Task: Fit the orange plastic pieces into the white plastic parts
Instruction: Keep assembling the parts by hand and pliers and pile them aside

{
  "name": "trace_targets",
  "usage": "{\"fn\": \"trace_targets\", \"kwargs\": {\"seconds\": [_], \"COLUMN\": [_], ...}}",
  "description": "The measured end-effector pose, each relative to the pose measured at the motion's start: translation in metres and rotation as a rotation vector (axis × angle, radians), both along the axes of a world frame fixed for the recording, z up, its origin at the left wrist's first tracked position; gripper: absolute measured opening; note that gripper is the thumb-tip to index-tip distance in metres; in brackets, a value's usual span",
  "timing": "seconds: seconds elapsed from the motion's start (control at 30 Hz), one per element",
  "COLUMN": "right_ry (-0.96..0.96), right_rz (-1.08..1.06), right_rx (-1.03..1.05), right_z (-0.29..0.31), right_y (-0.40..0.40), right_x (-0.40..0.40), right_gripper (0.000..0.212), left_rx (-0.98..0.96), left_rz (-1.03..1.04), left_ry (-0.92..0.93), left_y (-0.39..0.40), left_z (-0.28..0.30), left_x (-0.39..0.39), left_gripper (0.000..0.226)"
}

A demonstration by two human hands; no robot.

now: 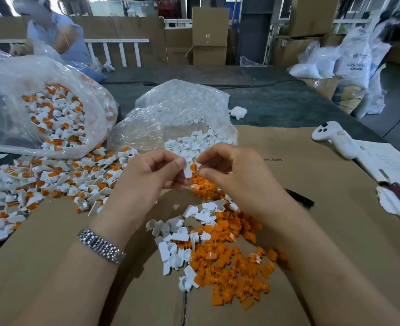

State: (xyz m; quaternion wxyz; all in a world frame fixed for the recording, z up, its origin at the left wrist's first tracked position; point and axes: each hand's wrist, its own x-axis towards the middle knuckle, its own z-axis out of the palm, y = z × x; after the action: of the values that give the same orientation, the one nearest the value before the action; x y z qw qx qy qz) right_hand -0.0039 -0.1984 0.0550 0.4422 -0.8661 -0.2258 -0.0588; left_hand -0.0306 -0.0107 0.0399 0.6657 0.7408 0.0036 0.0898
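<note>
Pinching white part (pixel 188 170) (sack (pixel 354 64): "ABS").

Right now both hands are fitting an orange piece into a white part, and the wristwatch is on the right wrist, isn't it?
Not quite. The head view shows the wristwatch on the left wrist, not the right. The rest holds: the left hand and right hand together pinch a white part with an orange piece at it.

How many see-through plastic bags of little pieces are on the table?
2. One bag at the left holds orange-and-white pieces; one bag in the middle, behind the hands, holds white parts. Others may be hidden.
</note>
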Motion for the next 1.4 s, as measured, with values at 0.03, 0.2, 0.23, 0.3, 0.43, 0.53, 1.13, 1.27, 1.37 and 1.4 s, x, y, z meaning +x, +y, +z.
{"fn": "trace_targets", "kwargs": {"seconds": [0.03,0.2,0.23,0.3,0.43,0.53,1.13,1.27,1.37,1.4], "right_ry": [0.009,0.078,0.076,0.071,0.059,0.038,-0.158,-0.159,-0.147,-0.132], "right_rz": [0.006,0.082,0.09,0.097,0.112,0.113,0.081,0.096,0.089,0.085], "right_rx": [-0.003,0.021,0.024,0.042,0.061,0.067,0.202,0.158,0.117,0.112], "right_z": [0.0,-0.003,-0.004,-0.005,-0.006,-0.006,0.005,0.004,0.003,0.003], "right_y": [-0.002,0.002,0.004,0.006,0.007,0.007,0.002,0.005,0.005,0.006], "right_x": [0.001,-0.001,-0.002,-0.002,-0.004,-0.004,-0.01,-0.012,-0.011,-0.011], "right_gripper": [0.017,0.016,0.015,0.014,0.015,0.015,0.006,0.006,0.006,0.006], "left_rx": [0.04,0.119,0.109,0.101,0.09,0.092,-0.396,-0.25,-0.121,-0.052], "left_rz": [-0.006,-0.018,-0.01,0.002,-0.019,-0.037,-0.342,-0.291,-0.311,-0.302], "left_ry": [0.006,0.028,0.029,0.025,0.022,0.007,0.045,-0.001,-0.022,-0.03], "left_y": [0.001,0.004,0.004,0.005,0.007,0.01,0.017,0.011,0.01,0.01], "left_z": [0.0,0.003,0.004,0.005,0.006,0.006,0.006,0.006,0.004,0.003], "left_x": [0.0,-0.003,-0.003,-0.004,-0.004,-0.003,-0.004,-0.002,-0.003,-0.003], "left_gripper": [0.012,0.01,0.009,0.007,0.012,0.018,0.03,0.03,0.029,0.028]}}
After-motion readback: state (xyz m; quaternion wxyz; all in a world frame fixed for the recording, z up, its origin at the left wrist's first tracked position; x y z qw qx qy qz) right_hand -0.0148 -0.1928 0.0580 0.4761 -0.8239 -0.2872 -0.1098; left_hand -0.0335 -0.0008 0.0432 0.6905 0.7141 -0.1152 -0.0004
